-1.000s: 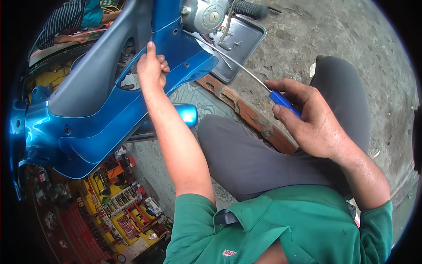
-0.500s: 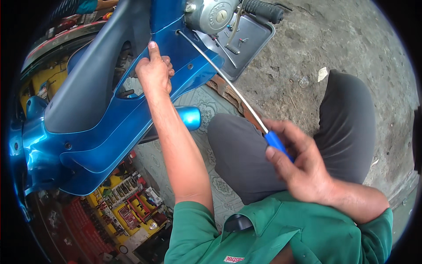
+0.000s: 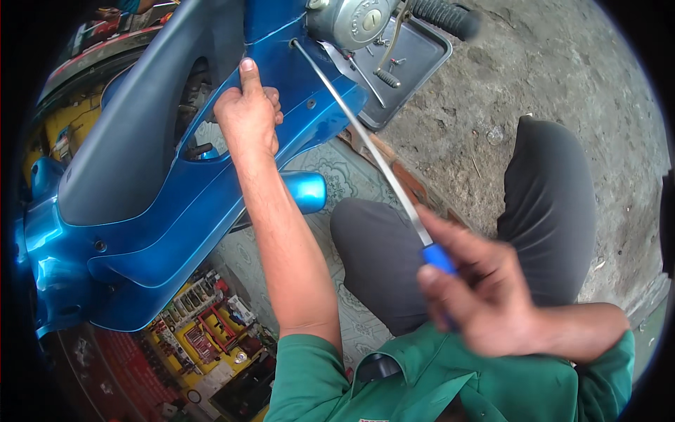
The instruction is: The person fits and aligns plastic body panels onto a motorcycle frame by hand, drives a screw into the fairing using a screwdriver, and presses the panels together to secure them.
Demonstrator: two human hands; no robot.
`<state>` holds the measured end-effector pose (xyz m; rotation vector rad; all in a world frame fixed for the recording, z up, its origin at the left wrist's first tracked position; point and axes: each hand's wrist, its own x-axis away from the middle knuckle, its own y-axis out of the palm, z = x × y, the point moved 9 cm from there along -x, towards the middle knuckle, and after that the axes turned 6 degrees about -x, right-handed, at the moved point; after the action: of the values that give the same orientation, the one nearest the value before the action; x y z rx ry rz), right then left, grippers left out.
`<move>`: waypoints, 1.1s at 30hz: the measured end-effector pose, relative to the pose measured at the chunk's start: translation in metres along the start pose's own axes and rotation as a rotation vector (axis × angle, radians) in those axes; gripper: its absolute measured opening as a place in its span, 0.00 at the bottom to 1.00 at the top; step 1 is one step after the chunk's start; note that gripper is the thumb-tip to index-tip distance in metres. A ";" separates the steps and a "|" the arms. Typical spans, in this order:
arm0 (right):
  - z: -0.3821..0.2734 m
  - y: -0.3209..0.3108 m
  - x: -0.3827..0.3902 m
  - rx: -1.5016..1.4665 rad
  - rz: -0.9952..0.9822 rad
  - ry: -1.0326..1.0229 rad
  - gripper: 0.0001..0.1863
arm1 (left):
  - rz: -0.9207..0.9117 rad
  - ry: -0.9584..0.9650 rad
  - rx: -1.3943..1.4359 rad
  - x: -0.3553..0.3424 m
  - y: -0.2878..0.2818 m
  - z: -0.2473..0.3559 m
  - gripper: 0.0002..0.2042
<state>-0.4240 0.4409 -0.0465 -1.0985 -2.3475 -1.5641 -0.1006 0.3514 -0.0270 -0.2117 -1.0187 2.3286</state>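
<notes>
My right hand (image 3: 485, 295) is closed around the blue handle of a long screwdriver (image 3: 365, 137); the hand is slightly blurred. The shaft slants up to the left, and its tip sits at a screw hole in the blue motorbike side panel (image 3: 278, 112). What lies inside that hole cannot be made out. My left hand (image 3: 247, 116) grips the panel's edge beside the cut-out opening, thumb laid along the blue surface and fingers curled. Lower on the panel, another fastener (image 3: 311, 104) shows to the right of the left hand.
A silver engine cover (image 3: 351, 21) and a black rubber footrest (image 3: 444, 17) lie beyond the panel. On the rough concrete, a grey tray (image 3: 422, 77) holds several screws and a thin tool. A yellow-lined tool case (image 3: 204, 337) sits below the motorbike at lower left.
My right hand has drawn slightly lower with the screwdriver's handle, while the tip stays at the same hole. The left hand keeps its grip. The whole view has shifted a little.
</notes>
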 end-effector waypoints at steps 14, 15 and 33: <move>-0.153 -0.071 -0.020 1.119 0.146 -0.360 0.18 | 0.103 0.032 -0.087 0.008 0.003 0.010 0.25; -0.149 -0.066 -0.022 1.110 0.124 -0.396 0.18 | 0.115 0.027 -0.107 0.008 -0.003 0.009 0.26; -0.164 -0.113 -0.050 1.089 0.166 -0.172 0.19 | 0.185 0.166 -0.145 0.012 0.005 0.013 0.21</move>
<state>-0.5043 0.2554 -0.0792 -1.0578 -2.4974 -0.0098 -0.1179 0.3474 -0.0207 -0.5694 -1.1256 2.3536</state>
